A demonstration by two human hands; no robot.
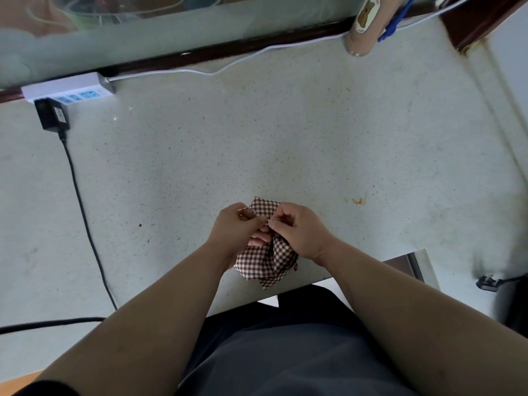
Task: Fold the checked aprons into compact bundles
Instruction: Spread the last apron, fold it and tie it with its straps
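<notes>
The checked apron, brown and white, is bunched into a small bundle at the near edge of the table, just in front of the person's body. Whether it rests on the table or is lifted off it cannot be told. Both hands meet over its upper middle. The left hand grips it with curled fingers, some of which show under the cloth. The right hand pinches a fold between thumb and forefinger close beside the left thumb. The hands cover the middle of the bundle, so only its far corner and its near folded points show, and its straps cannot be made out.

An orange stain marks the pale speckled table to the right of the hands. At the far left lies a white power strip with blue sockets. A black adapter is plugged into it, and its black cable runs toward the near edge. A white cable leads from the strip along the dark frame at the back. A tan cylinder at the far right bears a label with a bear figure, its writing too small to read, and the picture's top edge cuts it off. A black plug lies blurred at the right edge.
</notes>
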